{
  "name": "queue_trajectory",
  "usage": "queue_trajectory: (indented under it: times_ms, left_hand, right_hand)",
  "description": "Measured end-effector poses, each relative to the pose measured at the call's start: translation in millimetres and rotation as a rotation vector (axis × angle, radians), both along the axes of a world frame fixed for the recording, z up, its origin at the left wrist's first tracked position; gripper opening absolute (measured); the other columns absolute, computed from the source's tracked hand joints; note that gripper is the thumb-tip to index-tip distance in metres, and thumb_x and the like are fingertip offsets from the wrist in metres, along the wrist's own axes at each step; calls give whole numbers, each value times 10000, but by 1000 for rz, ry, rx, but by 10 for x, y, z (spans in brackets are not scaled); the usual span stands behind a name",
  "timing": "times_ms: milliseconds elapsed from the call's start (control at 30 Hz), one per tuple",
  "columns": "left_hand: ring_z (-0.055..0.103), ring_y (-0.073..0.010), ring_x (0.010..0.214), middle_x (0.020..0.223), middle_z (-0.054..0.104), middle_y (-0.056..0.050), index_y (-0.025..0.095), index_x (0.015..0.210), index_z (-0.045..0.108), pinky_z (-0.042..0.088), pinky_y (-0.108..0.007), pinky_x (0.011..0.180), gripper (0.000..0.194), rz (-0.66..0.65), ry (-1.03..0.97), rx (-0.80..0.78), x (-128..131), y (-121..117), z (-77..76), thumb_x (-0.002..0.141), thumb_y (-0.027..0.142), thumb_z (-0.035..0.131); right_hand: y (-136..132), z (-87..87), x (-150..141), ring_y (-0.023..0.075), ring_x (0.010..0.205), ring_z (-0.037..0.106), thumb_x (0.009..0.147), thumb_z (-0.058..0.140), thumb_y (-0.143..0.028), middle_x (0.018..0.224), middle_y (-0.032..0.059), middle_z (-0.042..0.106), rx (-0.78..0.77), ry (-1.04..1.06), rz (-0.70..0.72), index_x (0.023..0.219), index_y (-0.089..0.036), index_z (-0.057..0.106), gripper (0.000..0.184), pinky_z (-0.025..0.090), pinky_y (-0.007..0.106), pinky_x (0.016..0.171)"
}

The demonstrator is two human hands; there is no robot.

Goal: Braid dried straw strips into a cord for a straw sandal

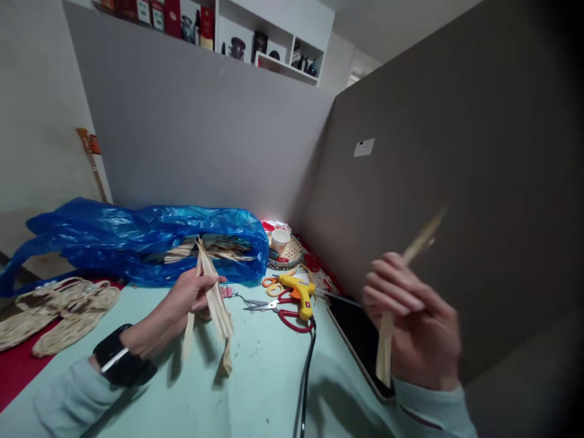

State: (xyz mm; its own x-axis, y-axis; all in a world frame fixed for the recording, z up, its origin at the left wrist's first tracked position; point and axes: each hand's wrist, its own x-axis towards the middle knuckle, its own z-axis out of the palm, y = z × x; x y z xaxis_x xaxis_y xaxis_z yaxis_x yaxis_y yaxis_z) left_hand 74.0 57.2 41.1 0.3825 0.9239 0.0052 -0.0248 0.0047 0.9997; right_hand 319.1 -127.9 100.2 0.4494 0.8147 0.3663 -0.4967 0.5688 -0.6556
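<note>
Pinched in my left hand (197,292) are several pale dry husk strips (219,313), hanging down over the light green table (255,389). Raised at the right, my right hand (410,322) is closed around one long husk strip (385,350), whose upper end blurs with motion. Behind my left hand, a blue plastic bag (137,237) lies with its mouth toward the right and more dry husks (228,246) inside. Between my hands lie red-handled scissors (278,304) and a yellow glue gun (298,292).
Woven straw sandals (68,310) rest on red cloth at the left. Orange-handled scissors (272,283) and a woven basket (292,252) with a white cup (280,239) are at the back. A dark flat tablet-like object (356,340) lies at the right, by the grey partition (433,152). A black cord (306,371) runs forward.
</note>
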Motion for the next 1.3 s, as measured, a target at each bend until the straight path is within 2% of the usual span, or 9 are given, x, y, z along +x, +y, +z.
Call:
queue_trajectory:
  times_ms: [200,333,400,533,633,700,900,1033,1300]
  left_hand:
    - [300,-63,377,511,438,92,200,762,548,228,-181,378,226,-206,-8,-94,309,-428,21,674,383,646]
    - [409,-136,452,533,458,79,219,783,561,344,-243,444,183,-280,68,17,530,-734,-123,759,398,592]
    - [577,-215,670,665,593,18,222,810,596,484,-330,650,138,-301,95,113,599,-864,-169,779,357,599]
    - [615,-304,1061,1095,738,-65,238,986,701,413,-427,1013,232,-440,150,209,621,-1022,-89,761,292,688]
    - [649,-287,924,1007,757,-49,242,925,754,490,-368,834,223,-492,211,213,493,-924,32,727,347,760]
    - [611,-223,722,860,729,-34,226,918,756,467,-296,614,285,-347,191,188,342,-751,77,746,453,743]
    - [501,-123,604,740,657,3,181,861,737,412,-224,551,292,-85,149,103,-153,-330,45,672,390,813]
    - [500,-99,588,740,664,-2,168,788,739,425,-198,526,254,-5,107,43,-344,-293,-16,640,351,836]
    - [373,-59,365,439,477,78,189,678,655,322,-174,351,246,-27,20,-83,-519,-244,-169,677,379,811]
  right_hand:
    - [328,-379,-483,100,552,78,883,660,-513,672,-82,219,-423,-326,242,939,-203,600,321,74,224,450]
    - [466,-640,-683,103,541,264,904,612,-537,659,-50,381,-442,-647,84,812,-212,563,341,219,237,468]
    - [465,-718,-697,126,614,366,888,638,-479,685,-30,438,-418,-716,-46,754,-212,562,309,305,254,544]
    - [351,-679,-481,143,610,404,931,520,-464,669,-28,458,-472,-802,-197,741,-217,545,313,329,272,566]
    - [245,-508,-98,137,559,332,950,472,-504,613,-45,397,-545,-906,-294,691,-226,494,380,274,275,528]
    - [220,-414,194,139,558,332,936,509,-476,587,-43,391,-586,-1012,-341,641,-224,484,389,259,279,537]
    - [364,-449,604,211,708,530,804,676,-292,728,44,625,-660,-1271,-514,750,-209,597,126,341,305,674]
    - [471,-444,360,255,842,585,831,585,-240,932,109,688,-575,-1366,-523,920,-196,649,118,381,339,765]
    - [731,-360,-583,178,663,542,945,445,-262,707,4,603,-405,-1383,-144,739,-228,535,228,349,296,627]
